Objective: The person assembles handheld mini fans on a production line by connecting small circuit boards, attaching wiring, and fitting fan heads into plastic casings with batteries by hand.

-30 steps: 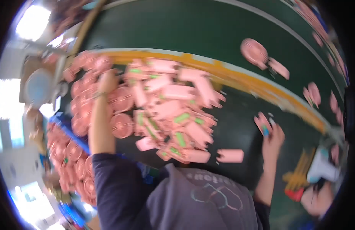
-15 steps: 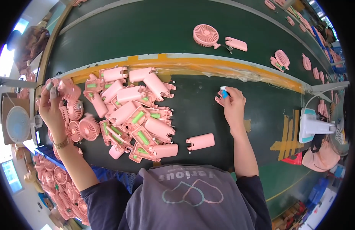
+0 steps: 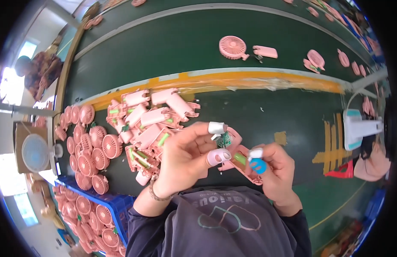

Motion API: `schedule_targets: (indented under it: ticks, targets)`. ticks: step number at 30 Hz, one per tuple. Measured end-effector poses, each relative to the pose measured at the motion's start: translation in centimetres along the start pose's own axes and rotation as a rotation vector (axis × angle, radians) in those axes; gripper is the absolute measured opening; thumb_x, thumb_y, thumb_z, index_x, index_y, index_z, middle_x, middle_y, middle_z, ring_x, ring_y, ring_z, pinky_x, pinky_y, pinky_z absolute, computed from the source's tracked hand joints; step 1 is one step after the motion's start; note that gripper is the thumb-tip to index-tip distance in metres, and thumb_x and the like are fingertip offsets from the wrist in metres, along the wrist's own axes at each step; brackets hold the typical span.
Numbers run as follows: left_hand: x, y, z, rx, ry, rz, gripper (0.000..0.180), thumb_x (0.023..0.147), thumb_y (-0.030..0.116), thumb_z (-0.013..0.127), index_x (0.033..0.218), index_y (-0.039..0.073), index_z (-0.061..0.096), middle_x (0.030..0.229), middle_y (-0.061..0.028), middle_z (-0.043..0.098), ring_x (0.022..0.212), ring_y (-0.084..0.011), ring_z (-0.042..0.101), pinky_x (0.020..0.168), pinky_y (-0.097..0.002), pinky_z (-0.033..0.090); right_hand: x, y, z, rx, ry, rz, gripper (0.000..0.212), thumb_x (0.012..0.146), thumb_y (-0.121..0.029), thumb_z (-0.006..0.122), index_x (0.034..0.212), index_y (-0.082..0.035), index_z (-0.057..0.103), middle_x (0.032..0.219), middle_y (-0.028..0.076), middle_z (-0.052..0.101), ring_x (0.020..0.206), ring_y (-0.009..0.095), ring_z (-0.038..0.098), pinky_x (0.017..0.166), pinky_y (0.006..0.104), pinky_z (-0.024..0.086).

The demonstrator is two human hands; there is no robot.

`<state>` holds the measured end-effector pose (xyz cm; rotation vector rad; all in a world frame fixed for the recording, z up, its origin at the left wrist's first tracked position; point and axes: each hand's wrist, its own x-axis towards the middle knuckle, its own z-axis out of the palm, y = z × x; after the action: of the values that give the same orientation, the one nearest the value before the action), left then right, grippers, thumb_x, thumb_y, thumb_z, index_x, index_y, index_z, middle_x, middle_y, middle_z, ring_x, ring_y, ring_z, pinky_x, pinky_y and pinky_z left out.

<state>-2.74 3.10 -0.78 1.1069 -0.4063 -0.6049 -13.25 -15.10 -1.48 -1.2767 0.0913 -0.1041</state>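
My left hand [image 3: 181,158] is in front of my chest, thumb and forefinger pinched on a pink fan head [image 3: 235,136] that is partly hidden. A small green circuit board [image 3: 225,140] shows beside those fingertips. Right next to it, my right hand [image 3: 277,171] grips a pink handle shell [image 3: 252,177], its hollow side up with a green battery cell [image 3: 240,158] inside. The two parts meet or nearly meet; I cannot tell which. White and blue wraps cover some fingertips.
Left of my hands lies a heap of pink handle shells [image 3: 155,116], some with green cells. Farther left are several fan heads [image 3: 87,165] and a blue crate [image 3: 117,205] of fans. Beyond a taped ledge [image 3: 267,79], a fan [image 3: 232,47] lies on the green belt [image 3: 164,38].
My left hand has come from the fan heads at the far left to the middle, bringing one along. My right hand has moved down toward my chest. The view has shifted slightly.
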Motion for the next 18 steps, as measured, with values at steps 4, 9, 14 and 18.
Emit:
schedule_targets:
  ticks: [4, 9, 14, 18]
  targets:
    - [-0.4, -0.2, 2.2, 0.171, -0.017, 0.09, 0.032, 0.092, -0.004, 0.055, 0.123, -0.006, 0.049, 0.114, -0.0195, 0.063, 0.1, -0.0235, 0.065, 0.082, -0.0301, 0.055, -0.2, -1.0, 1.0, 0.031, 0.083, 0.019, 0.014, 0.094, 0.0, 0.054, 0.108, 0.003, 0.054, 0.09, 0.009, 0.066, 0.064, 0.006, 0.056, 0.052, 0.0193, 0.042]
    - [-0.6, 0.3, 1.7, 0.776, -0.113, 0.313, 0.023, 0.096, 0.002, 0.044, 0.115, -0.005, 0.054, 0.118, -0.0222, 0.061, 0.106, -0.027, 0.063, 0.09, -0.0364, 0.05, -0.4, -1.0, 0.5, -0.176, -0.013, -0.102, 0.014, 0.093, 0.001, 0.056, 0.107, 0.003, 0.055, 0.083, 0.007, 0.065, 0.063, 0.005, 0.056, 0.051, 0.0193, 0.041]
    - [-1.5, 0.6, 3.1, 0.843, -0.114, 0.391, 0.026, 0.085, -0.007, 0.056, 0.11, -0.002, 0.056, 0.11, -0.0203, 0.064, 0.101, -0.0358, 0.064, 0.082, -0.0393, 0.053, -0.7, -1.4, 0.9, -0.161, -0.041, -0.11, 0.007, 0.094, 0.0, 0.055, 0.1, 0.003, 0.053, 0.074, 0.005, 0.061, 0.062, 0.004, 0.054, 0.048, 0.0194, 0.039]
    - [-1.4, 0.3, 3.1, 0.943, -0.13, 0.51, 0.029, 0.08, -0.01, 0.058, 0.108, -0.003, 0.057, 0.114, -0.0251, 0.061, 0.101, -0.0382, 0.063, 0.081, -0.0399, 0.054, -0.9, -1.0, 0.8, -0.119, -0.019, -0.092, 0.008, 0.097, -0.005, 0.052, 0.098, 0.002, 0.047, 0.073, 0.004, 0.056, 0.059, 0.003, 0.047, 0.049, 0.0196, 0.037]
